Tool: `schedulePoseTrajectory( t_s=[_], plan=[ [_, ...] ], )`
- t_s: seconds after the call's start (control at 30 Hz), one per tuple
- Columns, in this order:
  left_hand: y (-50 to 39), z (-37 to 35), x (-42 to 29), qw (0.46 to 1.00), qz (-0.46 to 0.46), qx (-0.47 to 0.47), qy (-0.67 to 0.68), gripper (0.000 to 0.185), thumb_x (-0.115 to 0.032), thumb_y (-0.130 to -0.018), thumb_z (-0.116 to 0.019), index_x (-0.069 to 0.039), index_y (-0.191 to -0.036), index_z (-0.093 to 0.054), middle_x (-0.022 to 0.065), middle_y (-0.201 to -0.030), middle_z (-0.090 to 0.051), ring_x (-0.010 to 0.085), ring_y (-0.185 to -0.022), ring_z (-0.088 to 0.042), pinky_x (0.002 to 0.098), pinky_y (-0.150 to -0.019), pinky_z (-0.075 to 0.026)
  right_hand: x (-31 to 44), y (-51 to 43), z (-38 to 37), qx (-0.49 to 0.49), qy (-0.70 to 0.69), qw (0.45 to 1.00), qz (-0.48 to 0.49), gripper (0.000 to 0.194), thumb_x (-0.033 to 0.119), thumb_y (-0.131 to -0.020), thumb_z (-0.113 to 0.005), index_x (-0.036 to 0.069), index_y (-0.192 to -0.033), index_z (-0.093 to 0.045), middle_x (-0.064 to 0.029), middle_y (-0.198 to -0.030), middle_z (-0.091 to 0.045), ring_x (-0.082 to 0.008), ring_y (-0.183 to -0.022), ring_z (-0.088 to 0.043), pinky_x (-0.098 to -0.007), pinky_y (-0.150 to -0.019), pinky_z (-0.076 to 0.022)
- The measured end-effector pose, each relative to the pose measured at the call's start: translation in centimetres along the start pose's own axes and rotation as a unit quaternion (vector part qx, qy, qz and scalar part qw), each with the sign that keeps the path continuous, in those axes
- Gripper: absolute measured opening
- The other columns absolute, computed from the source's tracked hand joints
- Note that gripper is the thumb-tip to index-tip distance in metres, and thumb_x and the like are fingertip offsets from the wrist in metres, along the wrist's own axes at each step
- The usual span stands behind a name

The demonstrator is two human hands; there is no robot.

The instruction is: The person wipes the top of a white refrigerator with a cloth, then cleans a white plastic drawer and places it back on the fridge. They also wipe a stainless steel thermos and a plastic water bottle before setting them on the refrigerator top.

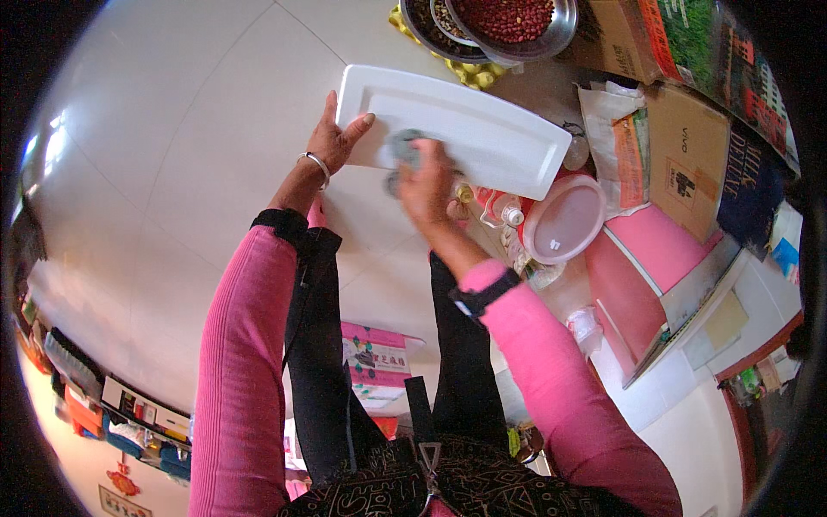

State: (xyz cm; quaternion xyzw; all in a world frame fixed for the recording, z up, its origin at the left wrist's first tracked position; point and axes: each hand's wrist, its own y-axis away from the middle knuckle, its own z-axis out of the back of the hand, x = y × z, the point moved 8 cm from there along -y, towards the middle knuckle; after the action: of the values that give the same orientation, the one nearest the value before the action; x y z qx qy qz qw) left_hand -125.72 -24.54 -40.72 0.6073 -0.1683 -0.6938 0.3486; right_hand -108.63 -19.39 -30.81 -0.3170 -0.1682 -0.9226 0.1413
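A white rectangular tray with a raised rim is held up in front of me, above the floor. My left hand, with a silver bangle at the wrist, grips its left end, thumb over the top face. My right hand is blurred at the tray's near edge. In it is a grey-green cloth or pad, pressed against or close to the tray's face; its exact material cannot be told. Both forearms are in pink sleeves with black bands.
Bowls of red peanuts stand beyond the tray on a yellow egg carton. At the right are a red container with a translucent lid, a plastic bottle, a cardboard box and a pink box. A pink-and-white carton stands between my legs.
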Motion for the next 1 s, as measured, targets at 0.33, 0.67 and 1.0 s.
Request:
schedulePoseTrajectory(
  t_s=[0.33,0.67,1.0],
  plan=[
    [-0.1,0.3,0.2,0.997,0.004,0.017,-0.08,0.09,-0.051,-0.084,-0.061,-0.005,-0.145,-0.015,0.0249,-0.129,-0.05,0.0325,-0.12,-0.049,0.0377,-0.099,-0.039,-2.2,-0.1,2.1,0.034,-0.053,0.997,0.052,0.035,0.005,-0.071,-0.07,0.005,-0.101,-0.052,-0.0152,-0.098,-0.057,-0.0344,-0.095,-0.057,-0.0406,-0.081,-0.0453],
    [0.6,-0.2,-1.0,0.999,-0.019,0.022,0.021,0.089,-0.048,-0.084,-0.062,-0.003,-0.145,-0.015,0.0235,-0.129,-0.05,0.0305,-0.12,-0.049,0.0354,-0.1,-0.037,-15.8,1.5,14.2,-0.16,0.118,0.959,-0.2,0.036,0.008,-0.076,-0.066,-0.002,-0.106,-0.049,-0.0205,-0.104,-0.056,-0.0368,-0.099,-0.054,-0.0433,-0.089,-0.0406],
    [0.4,-0.5,-0.4,0.992,0.018,0.081,0.096,0.098,-0.057,-0.083,-0.058,-0.001,-0.146,-0.007,0.0221,-0.133,-0.046,0.0282,-0.124,-0.045,0.0345,-0.102,-0.035,5.2,0.8,-4.6,0.009,-0.069,0.997,0.035,0.04,-0.006,-0.066,-0.059,0.003,-0.103,-0.048,-0.0165,-0.102,-0.051,-0.0399,-0.09,-0.054,-0.0466,-0.077,-0.0449]
  ],
)
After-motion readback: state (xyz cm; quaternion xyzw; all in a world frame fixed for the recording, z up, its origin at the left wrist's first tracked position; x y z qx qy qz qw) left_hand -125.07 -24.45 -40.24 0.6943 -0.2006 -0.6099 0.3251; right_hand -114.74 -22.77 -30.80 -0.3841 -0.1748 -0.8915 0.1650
